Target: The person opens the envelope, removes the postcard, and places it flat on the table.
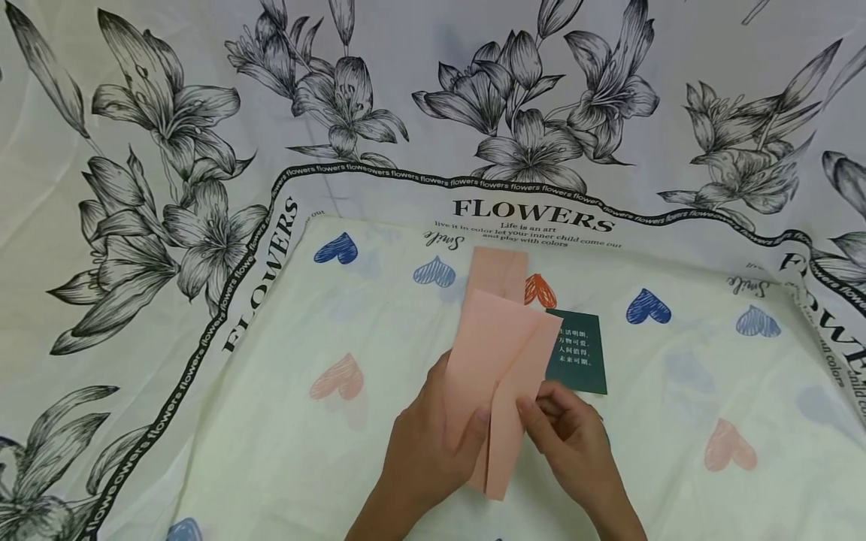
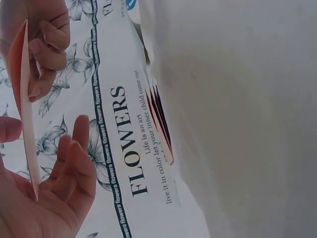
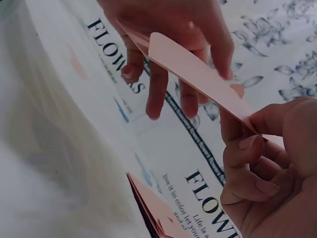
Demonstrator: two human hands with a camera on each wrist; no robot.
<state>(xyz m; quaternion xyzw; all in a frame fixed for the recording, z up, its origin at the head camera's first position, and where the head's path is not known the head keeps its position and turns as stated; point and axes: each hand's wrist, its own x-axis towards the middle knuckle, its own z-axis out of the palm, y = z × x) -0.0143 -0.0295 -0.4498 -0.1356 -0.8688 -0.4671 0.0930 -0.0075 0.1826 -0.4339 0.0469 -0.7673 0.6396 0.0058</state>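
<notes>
A pink paper envelope (image 1: 480,338) is held up over the cloth, its seamed side facing the head camera. My left hand (image 1: 433,436) grips its left side, thumb lying on the front and fingers behind. At the right edge, my right hand (image 1: 568,439) pinches the paper between thumb and fingers. The left wrist view shows the envelope (image 2: 28,114) nearly edge-on, with the left fingers (image 2: 74,163) spread beyond it. In the right wrist view, the right thumb (image 3: 272,119) presses on the envelope's (image 3: 198,77) edge.
Behind the held envelope lies another pink paper piece (image 1: 497,263), partly covered. A dark green card (image 1: 582,353) with white writing lies to its right, its left side hidden. Underneath spreads a pale cloth (image 1: 271,421) with printed hearts and a black-lettered floral border.
</notes>
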